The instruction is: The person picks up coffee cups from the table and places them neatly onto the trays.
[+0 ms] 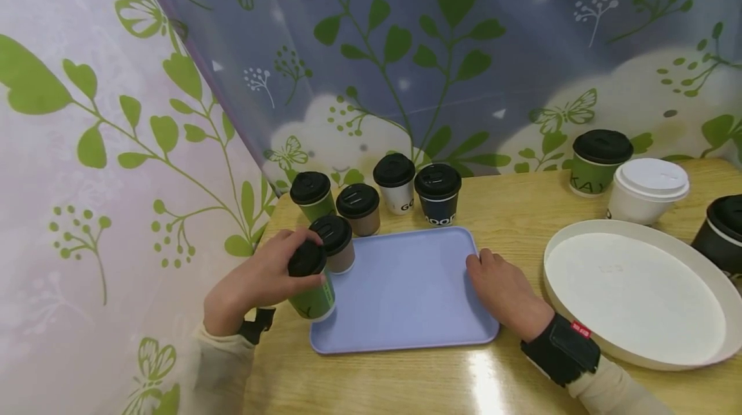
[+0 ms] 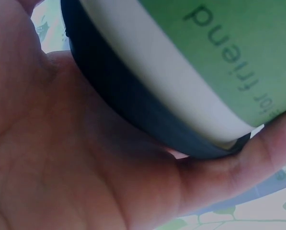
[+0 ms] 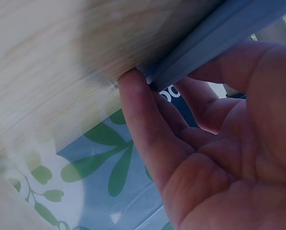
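Note:
My left hand grips a green paper cup by its black lid, over the left edge of a lavender tray. Close up in the left wrist view, the palm lies against the lid and a finger runs along the side of the green cup. A brown cup with a black lid stands right behind it, at the tray's far left corner. At the tray's right side my right hand holds the rim; the right wrist view shows its bent fingers around the tray edge.
Behind the tray stand lidded cups: green, brown, white and navy. On the right are a round white tray, a green cup, a white cup and a black cup. Patterned curtains border the table.

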Demonstrator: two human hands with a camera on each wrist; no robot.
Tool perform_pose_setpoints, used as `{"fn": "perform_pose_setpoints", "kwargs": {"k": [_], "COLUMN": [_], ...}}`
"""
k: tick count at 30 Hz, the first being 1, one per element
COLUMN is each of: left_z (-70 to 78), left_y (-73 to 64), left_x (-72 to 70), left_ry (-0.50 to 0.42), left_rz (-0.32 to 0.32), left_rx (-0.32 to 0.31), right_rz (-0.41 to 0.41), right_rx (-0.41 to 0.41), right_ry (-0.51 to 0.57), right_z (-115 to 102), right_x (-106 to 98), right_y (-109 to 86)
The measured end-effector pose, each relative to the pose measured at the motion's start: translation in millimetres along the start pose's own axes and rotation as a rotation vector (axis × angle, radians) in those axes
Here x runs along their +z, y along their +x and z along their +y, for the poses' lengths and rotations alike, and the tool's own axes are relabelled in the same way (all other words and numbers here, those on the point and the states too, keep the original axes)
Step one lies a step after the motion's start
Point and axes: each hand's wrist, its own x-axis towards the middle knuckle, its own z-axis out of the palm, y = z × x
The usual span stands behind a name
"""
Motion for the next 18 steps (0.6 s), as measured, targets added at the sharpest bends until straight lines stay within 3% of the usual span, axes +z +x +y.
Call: {"fn": "perform_pose_setpoints", "kwargs": {"k": [18], "left_z": [0.6], "left_y": [2.1], "left_x": [2.3], "left_ry": [0.000], "left_rz": [-0.007], "left_rx": [0.009], "right_rz": [-0.007], "right_rx": [-0.005], "right_ry": [-0.009], "right_z": [0.5], "right_x": [-0.4], "right_y": [0.1]}}
